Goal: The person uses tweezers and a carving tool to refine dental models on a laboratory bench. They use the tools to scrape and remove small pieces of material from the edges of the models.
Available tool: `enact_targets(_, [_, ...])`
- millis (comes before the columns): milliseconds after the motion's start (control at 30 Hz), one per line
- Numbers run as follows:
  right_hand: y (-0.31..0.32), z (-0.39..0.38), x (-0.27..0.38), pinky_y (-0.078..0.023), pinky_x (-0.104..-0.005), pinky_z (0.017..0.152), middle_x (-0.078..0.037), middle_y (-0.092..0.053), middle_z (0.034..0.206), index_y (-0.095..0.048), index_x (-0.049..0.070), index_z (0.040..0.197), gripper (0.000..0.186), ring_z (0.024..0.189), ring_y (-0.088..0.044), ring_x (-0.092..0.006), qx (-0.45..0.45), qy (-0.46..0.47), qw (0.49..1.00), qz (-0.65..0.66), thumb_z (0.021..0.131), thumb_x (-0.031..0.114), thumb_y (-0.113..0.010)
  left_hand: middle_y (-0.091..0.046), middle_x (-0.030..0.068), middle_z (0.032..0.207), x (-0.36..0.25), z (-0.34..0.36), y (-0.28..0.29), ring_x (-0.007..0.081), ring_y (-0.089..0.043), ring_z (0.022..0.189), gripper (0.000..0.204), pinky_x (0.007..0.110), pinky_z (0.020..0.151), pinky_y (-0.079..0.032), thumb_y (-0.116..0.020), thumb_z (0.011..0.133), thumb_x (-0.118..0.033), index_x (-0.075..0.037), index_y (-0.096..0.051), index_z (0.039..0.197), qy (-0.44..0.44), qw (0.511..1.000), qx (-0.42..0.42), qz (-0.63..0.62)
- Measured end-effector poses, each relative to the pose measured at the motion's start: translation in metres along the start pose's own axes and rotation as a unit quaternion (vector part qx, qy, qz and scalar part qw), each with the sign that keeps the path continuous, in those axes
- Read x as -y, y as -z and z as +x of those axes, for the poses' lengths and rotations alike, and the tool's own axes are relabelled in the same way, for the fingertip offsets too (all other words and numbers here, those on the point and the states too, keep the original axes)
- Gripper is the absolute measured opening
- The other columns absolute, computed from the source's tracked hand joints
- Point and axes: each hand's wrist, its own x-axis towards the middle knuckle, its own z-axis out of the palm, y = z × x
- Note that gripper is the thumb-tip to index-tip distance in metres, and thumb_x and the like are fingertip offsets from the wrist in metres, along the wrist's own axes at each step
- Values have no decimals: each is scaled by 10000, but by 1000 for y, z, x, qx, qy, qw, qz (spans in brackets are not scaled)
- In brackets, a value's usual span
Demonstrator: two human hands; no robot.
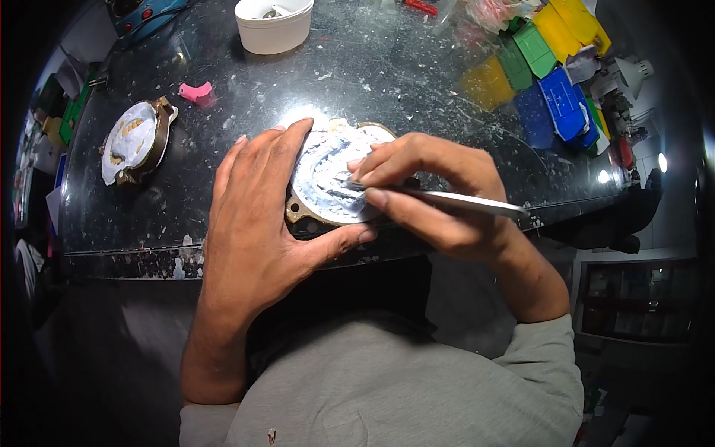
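Note:
A round brass-coloured dental flask half [299,211] filled with white plaster [316,167] sits near the table's front edge. My left hand [257,201] grips its left side, fingers along the far rim and thumb at the near rim. In my right hand [447,182] is a slim, silver-handled metal hand tool [477,203]; its working end points at the curved groove in the plaster and is mostly hidden by my fingers. Farther left stands a second flask half [138,141], with white plaster and a yellowish arc in it.
A pink piece [195,92] lies beyond the second flask half. At the back are a white tub [274,33] with small items inside and a blue machine [141,18]. Blue [562,104], green and yellow bins line the right side of the dark, speckled table [231,67].

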Motion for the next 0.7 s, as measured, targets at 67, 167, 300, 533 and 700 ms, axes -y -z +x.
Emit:
enact_targets(67, [-10,2,10,-630,-307,732,-126,-787,971,-733,0,1010,117,852,-796,-206,-11,-31,999,8,924,70,-772,-590,192,1513,1,0,0,371,-519,1456,1128,570,1295,-265,-953,671,-562,-66,-507,1581,-1,1000,-1,-1])
enact_targets(167, [-17,1,13,-625,-314,680,-121,-777,893,-729,7,1000,115,780,-790,-204,-27,-53,998,-15,945,104,-759,-595,182,1515,2,0,-1,365,-520,1458,1122,558,1290,-280,-944,659,-560,-71,-515,1574,-3,1000,-11,-2])
enact_targets(300, [-18,1,14,-626,-318,681,-122,-778,905,-728,8,999,117,792,-792,-208,-27,-71,997,-6,948,109,-761,-601,169,1516,1,1,-2,364,-518,1461,1114,545,1288,-292,-941,640,-554,-76,-527,1559,3,1000,-14,0])
enact_targets(533, [-11,4,12,-629,-327,721,-114,-774,920,-726,15,1004,115,830,-792,-218,5,-48,998,-34,923,87,-766,-605,164,1516,2,0,-2,370,-516,1463,1118,544,1282,-299,-940,641,-563,-73,-529,1557,4,1000,-11,2])
enact_targets(700, [-6,9,10,-626,-339,733,-115,-770,919,-708,33,980,117,839,-792,-236,25,-38,998,-34,893,70,-777,-605,174,1514,2,1,1,382,-518,1456,1122,551,1275,-298,-947,645,-565,-63,-531,1558,-4,1000,-7,-4])
